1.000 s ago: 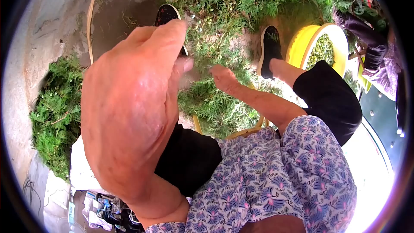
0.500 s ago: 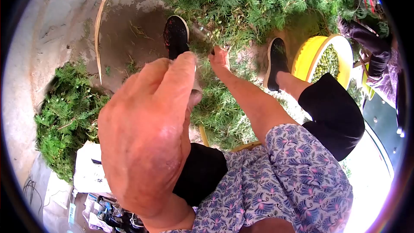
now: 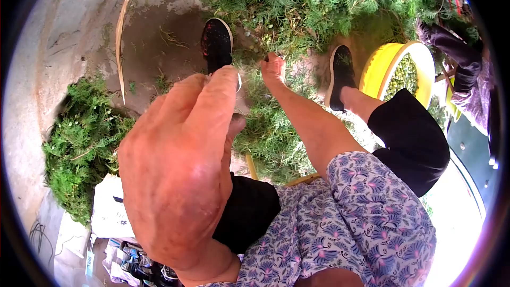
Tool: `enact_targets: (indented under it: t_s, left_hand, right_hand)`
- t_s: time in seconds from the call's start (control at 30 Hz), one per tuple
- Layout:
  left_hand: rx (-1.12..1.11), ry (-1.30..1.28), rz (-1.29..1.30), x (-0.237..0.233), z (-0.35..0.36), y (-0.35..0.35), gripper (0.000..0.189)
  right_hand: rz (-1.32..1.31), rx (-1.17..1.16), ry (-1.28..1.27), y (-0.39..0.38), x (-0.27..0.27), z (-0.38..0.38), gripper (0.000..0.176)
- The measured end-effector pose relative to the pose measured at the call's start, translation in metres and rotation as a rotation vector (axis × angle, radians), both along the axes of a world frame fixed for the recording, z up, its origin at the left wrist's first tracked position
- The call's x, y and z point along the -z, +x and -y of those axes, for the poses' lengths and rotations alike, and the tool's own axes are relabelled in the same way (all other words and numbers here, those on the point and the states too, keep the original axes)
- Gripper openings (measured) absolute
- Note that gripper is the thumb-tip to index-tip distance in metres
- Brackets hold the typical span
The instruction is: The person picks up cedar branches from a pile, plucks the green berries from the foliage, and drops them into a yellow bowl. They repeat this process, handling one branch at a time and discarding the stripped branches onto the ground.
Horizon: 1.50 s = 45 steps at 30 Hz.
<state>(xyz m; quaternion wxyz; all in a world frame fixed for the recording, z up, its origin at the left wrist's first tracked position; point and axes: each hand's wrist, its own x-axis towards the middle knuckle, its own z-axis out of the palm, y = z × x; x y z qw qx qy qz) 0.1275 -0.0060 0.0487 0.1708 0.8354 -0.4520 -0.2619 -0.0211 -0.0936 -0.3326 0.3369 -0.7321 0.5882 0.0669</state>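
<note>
My left hand [image 3: 175, 165] is large and close to the camera, its back towards me. Its fingers are loosely bent, with the index fingertip and thumb apart and nothing visible between them; the other fingertips are hidden. Farther off, my right hand [image 3: 273, 69] reaches down to the near edge of a heap of green conifer branches [image 3: 324, 0]. Its fingers are closed, and whatever they hold is too small to make out. Loose green sprigs [image 3: 276, 133] lie on the floor below that forearm, between my feet.
A yellow tub [image 3: 380, 69] of small green cones [image 3: 404, 77] stands right of my shoe [image 3: 342, 74]. Another branch pile [image 3: 79, 143] lies left, near a long wood strip [image 3: 121, 48]. At far right is part of another person's dark sleeve [image 3: 451, 48].
My right hand has shifted slightly up and to the right at the heap's edge. My left hand has moved very slightly left and down. The tub and piles look the same.
</note>
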Motion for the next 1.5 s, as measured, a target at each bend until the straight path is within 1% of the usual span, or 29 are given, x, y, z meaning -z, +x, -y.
enact_targets:
  t_s: [0.03, 0.1, 0.13, 0.17, 0.23, 0.3, 0.4, 0.43, 0.5, 0.53, 0.57, 0.67, 0.7, 0.73, 0.77, 0.8, 0.83, 0.87, 0.9, 0.93, 0.97, 1.03, 1.07, 1.23, 1.33, 1.37, 1.43, 1.47, 1.5]
  left_hand:
    - [-0.005, 0.004, -0.002, 0.000, 0.000, 0.000, 0.035]
    - [-0.013, 0.001, -0.004, -0.001, -0.001, 0.000, 0.035]
    - [-0.011, -0.002, 0.001, 0.000, -0.002, 0.001, 0.036]
    - [-0.009, -0.003, 0.004, 0.000, -0.001, 0.002, 0.036]
    - [-0.003, -0.015, 0.002, 0.002, -0.005, 0.001, 0.036]
    - [0.003, -0.024, 0.004, 0.002, -0.006, 0.001, 0.036]
    - [-0.012, -0.038, 0.017, 0.002, -0.006, 0.001, 0.035]
    - [-0.015, -0.035, 0.019, 0.003, -0.006, 0.001, 0.035]
    - [-0.019, -0.028, 0.025, 0.002, -0.005, 0.001, 0.034]
    - [-0.014, -0.024, 0.014, 0.001, -0.004, 0.002, 0.034]
    - [-0.009, -0.019, 0.002, 0.001, -0.003, 0.002, 0.034]
    - [-0.021, -0.020, 0.017, 0.002, -0.002, -0.001, 0.033]
    - [-0.020, -0.019, 0.019, 0.002, -0.001, -0.001, 0.033]
    - [-0.021, -0.008, 0.007, 0.000, -0.001, 0.000, 0.033]
    - [-0.023, 0.003, -0.007, 0.000, 0.000, 0.000, 0.033]
    - [-0.021, 0.001, -0.008, -0.001, 0.000, 0.000, 0.033]
    - [-0.013, -0.011, -0.012, -0.001, -0.001, 0.001, 0.033]
    - [-0.008, -0.022, -0.017, -0.001, -0.001, 0.002, 0.033]
    - [-0.008, -0.022, -0.021, 0.000, -0.002, 0.002, 0.033]
    - [0.008, -0.033, -0.005, 0.002, -0.003, 0.002, 0.032]
    - [0.023, -0.045, 0.014, 0.003, -0.004, 0.002, 0.031]
    - [0.030, -0.057, 0.010, 0.005, -0.006, 0.003, 0.029]
    - [0.035, -0.067, 0.011, 0.005, -0.006, 0.003, 0.028]
    - [0.098, -0.077, 0.096, 0.010, -0.006, -0.006, 0.026]
    - [0.085, -0.132, 0.100, 0.019, -0.007, -0.021, 0.024]
    - [0.052, -0.149, 0.037, 0.023, -0.006, -0.030, 0.023]
    - [-0.011, -0.266, -0.046, 0.041, -0.009, -0.056, 0.023]
    - [0.028, -0.287, -0.085, 0.049, -0.011, -0.070, 0.022]
    - [-0.029, -0.290, -0.077, 0.050, -0.014, -0.086, 0.020]
  right_hand:
    - [-0.001, -0.002, -0.001, -0.001, -0.002, -0.001, 0.024]
    - [0.165, 0.456, 0.133, -0.008, -0.005, -0.001, 0.014]
    - [0.047, 0.200, 0.080, -0.028, 0.021, 0.002, 0.014]
    - [0.047, 0.201, 0.079, -0.032, 0.022, 0.004, 0.014]
    - [0.266, 0.166, 0.167, -0.040, 0.025, 0.004, 0.015]
    - [0.308, 0.237, 0.243, -0.038, 0.032, 0.003, 0.016]
    - [0.557, 0.056, -0.022, -0.024, 0.034, -0.003, 0.006]
    - [0.557, 0.056, -0.022, -0.020, 0.033, -0.003, 0.006]
    - [0.334, 0.103, 0.110, -0.004, 0.017, 0.001, 0.011]
    - [0.252, 0.167, 0.137, 0.002, 0.023, 0.001, 0.019]
    - [0.252, 0.168, 0.140, 0.008, 0.019, 0.000, 0.019]
    - [-0.103, 0.050, 0.074, 0.029, -0.003, 0.002, 0.034]
    - [-0.100, 0.051, 0.075, 0.029, 0.013, -0.004, 0.034]
    - [-0.147, 0.005, -0.065, 0.023, 0.038, -0.014, 0.035]
    - [-0.195, -0.042, -0.206, 0.024, 0.038, -0.017, 0.036]
    - [-0.284, -0.187, -0.015, 0.022, 0.036, -0.010, 0.034]
    - [-0.287, -0.183, -0.016, 0.014, 0.036, -0.007, 0.034]
    - [-0.187, -0.158, 0.099, 0.005, 0.039, -0.004, 0.032]
    - [-0.088, -0.133, 0.214, 0.006, 0.015, -0.001, 0.031]
    - [0.122, 0.213, 0.495, 0.003, -0.014, 0.003, 0.026]
    - [0.122, 0.209, 0.491, -0.001, -0.024, 0.003, 0.026]
    - [0.476, 0.419, 0.655, -0.012, -0.042, 0.003, 0.020]
    - [0.520, 0.414, 0.679, -0.011, -0.068, 0.006, 0.019]
    - [0.668, 0.338, 0.756, -0.010, -0.167, 0.009, 0.020]
    - [0.758, 0.126, 0.707, -0.015, -0.224, 0.006, 0.017]
    - [0.774, 0.115, 0.696, -0.019, -0.244, 0.006, 0.017]
    - [0.673, -0.215, 0.507, -0.030, -0.278, 0.003, 0.014]
    - [0.724, -0.284, 0.382, -0.038, -0.285, -0.002, 0.011]
    - [0.741, -0.295, 0.377, -0.047, -0.290, -0.006, 0.011]
